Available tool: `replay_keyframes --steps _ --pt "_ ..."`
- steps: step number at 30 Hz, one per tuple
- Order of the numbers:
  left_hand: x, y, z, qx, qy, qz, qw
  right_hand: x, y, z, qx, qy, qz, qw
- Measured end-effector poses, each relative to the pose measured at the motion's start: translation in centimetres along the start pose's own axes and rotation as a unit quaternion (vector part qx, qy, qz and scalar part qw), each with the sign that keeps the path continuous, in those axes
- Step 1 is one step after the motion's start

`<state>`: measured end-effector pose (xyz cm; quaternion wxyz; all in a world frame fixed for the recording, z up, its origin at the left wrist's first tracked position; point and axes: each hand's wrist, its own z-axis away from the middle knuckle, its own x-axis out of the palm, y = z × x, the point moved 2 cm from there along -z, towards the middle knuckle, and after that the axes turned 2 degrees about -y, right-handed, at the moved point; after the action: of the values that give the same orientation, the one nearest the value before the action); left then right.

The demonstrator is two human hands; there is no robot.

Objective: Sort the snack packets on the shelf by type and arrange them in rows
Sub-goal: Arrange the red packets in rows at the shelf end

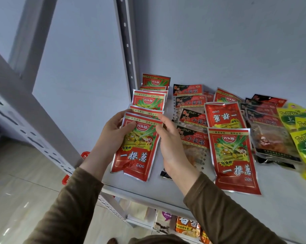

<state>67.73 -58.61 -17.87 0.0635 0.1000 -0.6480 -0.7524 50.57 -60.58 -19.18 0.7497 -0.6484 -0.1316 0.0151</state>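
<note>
On the white shelf (166, 189) a row of red snack packets (148, 101) runs back along the left side. My left hand (111, 134) grips the nearest red packet (138, 152) at its upper left corner, thumb on its face. My right hand (169, 147) touches that packet's upper right edge with relaxed fingers. To the right lie a row of black-and-red packets (192, 120), two more red packets (233, 159), darker clear packets (270, 138) and yellow-green packets (303, 131) at the far right.
A grey perforated upright (126, 44) stands at the shelf's back left corner. The wall (219, 41) closes the back. A lower shelf holds other snack bags (187, 226). Tiled floor (25, 191) lies to the left.
</note>
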Motion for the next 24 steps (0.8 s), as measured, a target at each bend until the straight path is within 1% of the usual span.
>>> replay_keyframes --steps 3,7,9,13,16,20,24 --pt "-0.1 0.2 -0.4 0.027 0.001 0.018 0.999 0.2 -0.7 -0.7 -0.013 -0.006 -0.027 1.000" --pt "0.3 0.7 -1.7 0.090 0.022 -0.007 0.996 0.4 -1.9 -2.1 -0.018 0.000 -0.050 0.999" --pt "0.5 0.7 -1.8 0.086 0.022 -0.021 0.996 0.3 -2.1 -2.4 -0.017 -0.001 -0.046 0.999" --pt "0.1 -0.8 0.0 0.049 0.031 -0.090 0.994 -0.5 -1.6 -1.7 -0.021 -0.003 -0.034 0.999" --pt "-0.2 -2.2 1.8 0.023 0.021 -0.082 0.996 -0.9 -0.6 -0.3 -0.012 -0.008 -0.049 0.999" --pt "0.3 -2.6 2.5 0.013 -0.004 -0.067 0.998 0.2 0.7 1.4 0.002 -0.013 -0.072 0.997" --pt "0.2 -2.8 1.9 0.031 -0.002 -0.073 0.997 1.2 0.7 2.0 -0.044 -0.018 -0.049 0.998"
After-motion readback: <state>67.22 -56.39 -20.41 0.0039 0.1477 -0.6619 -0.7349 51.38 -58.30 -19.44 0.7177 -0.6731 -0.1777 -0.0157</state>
